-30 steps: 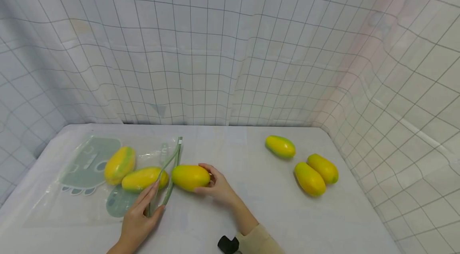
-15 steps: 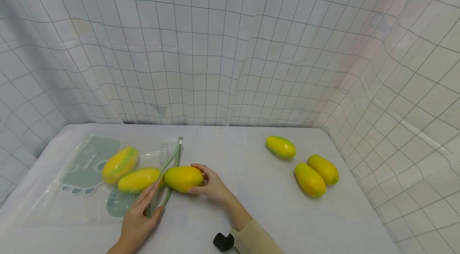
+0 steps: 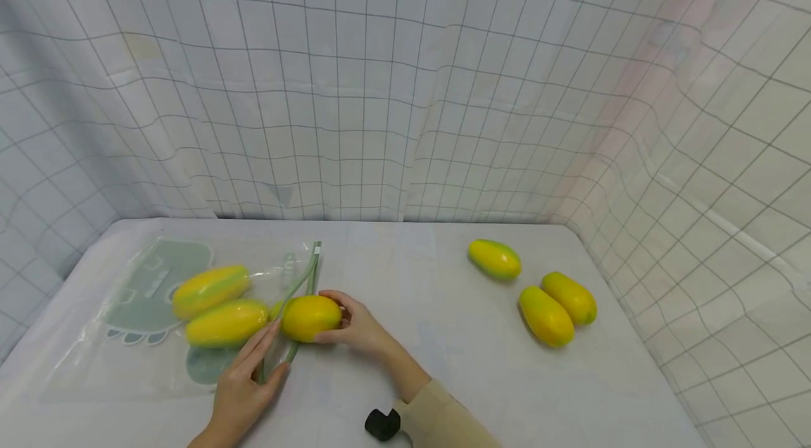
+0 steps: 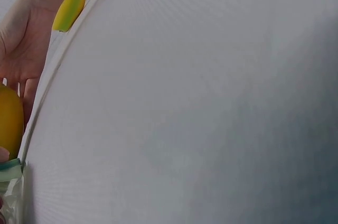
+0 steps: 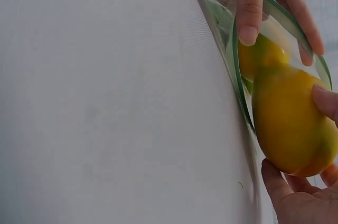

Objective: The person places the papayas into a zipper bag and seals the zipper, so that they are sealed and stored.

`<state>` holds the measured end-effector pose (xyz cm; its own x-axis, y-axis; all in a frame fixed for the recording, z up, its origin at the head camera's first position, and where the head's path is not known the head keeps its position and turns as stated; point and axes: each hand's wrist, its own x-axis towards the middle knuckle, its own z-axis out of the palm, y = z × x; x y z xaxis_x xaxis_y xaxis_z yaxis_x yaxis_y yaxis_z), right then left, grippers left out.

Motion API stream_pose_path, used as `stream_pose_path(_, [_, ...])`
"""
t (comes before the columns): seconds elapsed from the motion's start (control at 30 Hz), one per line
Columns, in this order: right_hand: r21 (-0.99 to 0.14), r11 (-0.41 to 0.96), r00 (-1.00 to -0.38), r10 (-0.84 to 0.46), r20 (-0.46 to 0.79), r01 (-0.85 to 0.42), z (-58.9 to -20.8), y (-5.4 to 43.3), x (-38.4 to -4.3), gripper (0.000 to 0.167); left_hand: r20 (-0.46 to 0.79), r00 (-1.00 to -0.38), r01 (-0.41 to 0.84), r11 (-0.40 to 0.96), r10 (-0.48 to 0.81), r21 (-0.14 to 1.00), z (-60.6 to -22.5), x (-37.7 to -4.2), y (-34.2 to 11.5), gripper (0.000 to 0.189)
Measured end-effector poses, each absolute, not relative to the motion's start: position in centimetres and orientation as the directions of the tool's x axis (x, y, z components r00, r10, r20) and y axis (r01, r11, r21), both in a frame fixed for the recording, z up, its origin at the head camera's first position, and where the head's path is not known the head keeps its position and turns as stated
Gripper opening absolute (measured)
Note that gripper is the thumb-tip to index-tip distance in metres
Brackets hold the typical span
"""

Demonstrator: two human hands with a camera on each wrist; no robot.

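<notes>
My right hand (image 3: 361,328) grips a yellow papaya (image 3: 310,319) at its right end, thumb on the near side. Its left end is inside the mouth of a clear zip bag (image 3: 152,370) with green edging. The left hand (image 3: 243,381) spreads thumb and straight fingers against the two edges, holding the mouth apart. Two more papayas lie inside the bag, a green-streaked one (image 3: 211,291) and a yellower one (image 3: 227,323). In the right wrist view the gripped papaya (image 5: 293,121) stands in the green-edged opening, touching or nearly touching another papaya (image 5: 261,55) behind it.
On the right of the white table (image 3: 431,377) lie three loose papayas: one (image 3: 494,259) farther back, and a pair (image 3: 546,315) close together. A white grid-patterned curtain (image 3: 380,117) encloses the back and sides. A black device (image 3: 383,425) is by the right sleeve.
My right hand has moved left, pushing the gripped papaya into the bag's mouth. The two papayas inside have shifted left and turned. The left hand has stayed in place.
</notes>
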<state>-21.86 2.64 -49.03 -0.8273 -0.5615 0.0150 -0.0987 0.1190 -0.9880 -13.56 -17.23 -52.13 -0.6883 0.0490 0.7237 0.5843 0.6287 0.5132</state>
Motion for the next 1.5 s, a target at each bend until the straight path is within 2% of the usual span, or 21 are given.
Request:
stream_pose_path(0.37, [-0.98, 0.172, -0.819, -0.573, -0.014, -0.104, -49.0, 1.3, -22.1, 0.062, 0.734, -0.676, 0.592, 0.638, 0.061, 0.493, -52.3, -13.7, -17.3, 0.064])
stream_pose_path(0.7, [-0.941, 0.284, -0.839, -0.544, -0.003, -0.181, -49.2, 0.0, -22.6, 0.068, 0.739, -0.67, 0.601, 0.636, 0.071, 0.484, -52.1, -13.7, -17.2, 0.064])
stream_pose_path(0.93, [-0.973, 0.208, -0.862, -0.506, -0.022, -0.097, -49.1, -0.7, -22.5, 0.06, 0.72, -0.69, 0.595, 0.625, 0.075, 0.505, -52.2, -13.7, -17.4, 0.066])
stream_pose_path(1.23, [-0.981, 0.141, -0.823, -0.567, 0.033, -0.136, -49.0, -0.1, -22.6, 0.056, 0.726, -0.684, 0.595, 0.628, 0.069, 0.501, -52.2, -13.7, -17.4, 0.066])
stream_pose_path(1.5, [-0.986, 0.112, -0.868, -0.493, 0.05, -0.121, -49.1, -0.7, -22.6, 0.048, 0.719, -0.691, 0.593, 0.622, 0.068, 0.511, -52.1, -13.6, -17.4, 0.066])
